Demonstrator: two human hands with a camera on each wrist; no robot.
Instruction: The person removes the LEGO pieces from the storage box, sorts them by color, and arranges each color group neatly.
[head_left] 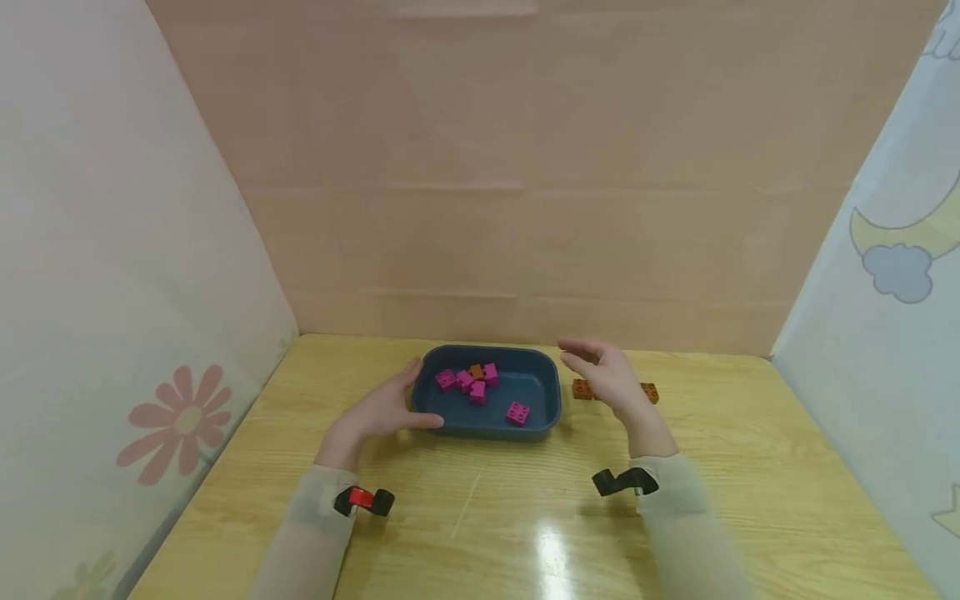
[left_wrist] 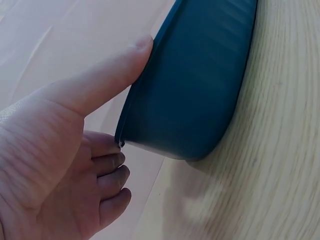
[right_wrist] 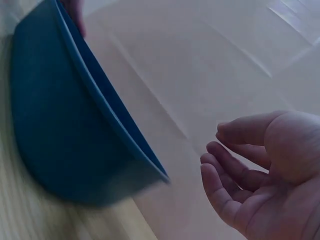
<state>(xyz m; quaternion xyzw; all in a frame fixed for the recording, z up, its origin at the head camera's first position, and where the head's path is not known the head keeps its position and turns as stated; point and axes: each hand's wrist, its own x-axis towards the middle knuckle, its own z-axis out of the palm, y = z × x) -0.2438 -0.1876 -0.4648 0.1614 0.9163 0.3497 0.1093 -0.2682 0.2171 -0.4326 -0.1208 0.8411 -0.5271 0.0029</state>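
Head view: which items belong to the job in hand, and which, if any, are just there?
Likely the job:
blue tray, left grip on its rim
pink blocks and an orange block inside
orange blocks outside, partly behind the right grip

Just there:
table
flower print
cloud print

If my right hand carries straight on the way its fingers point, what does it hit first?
Most likely the right end of the blue tray, near its far corner: the right hand's fingertips point that way. Height is unclear, so they might pass over the rim.
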